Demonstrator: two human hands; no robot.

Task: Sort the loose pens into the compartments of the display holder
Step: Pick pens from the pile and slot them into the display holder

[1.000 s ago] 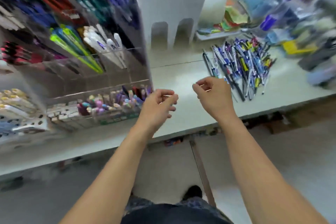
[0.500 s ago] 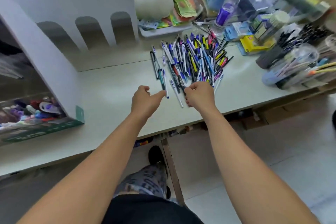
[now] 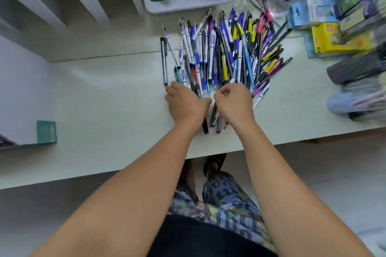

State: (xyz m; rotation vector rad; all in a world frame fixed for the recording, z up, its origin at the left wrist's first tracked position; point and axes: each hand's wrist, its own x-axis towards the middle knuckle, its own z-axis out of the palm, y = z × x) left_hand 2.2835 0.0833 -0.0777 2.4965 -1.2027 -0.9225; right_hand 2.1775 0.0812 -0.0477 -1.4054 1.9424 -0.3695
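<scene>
Both hands sit at the pile's near edge: left hand [image 3: 187, 103] curled over a black pen [image 3: 199, 92], right hand [image 3: 234, 102] bunched over several, grip unclear. Loose pens [image 3: 227, 52] overlap, so I risk dragging neighbours off the table [image 3: 104, 100].

surface: pale table [image 3: 104, 94] | on it: loose pens [image 3: 225, 54], white tray [image 3: 188, 5], yellow box [image 3: 338, 37]
</scene>
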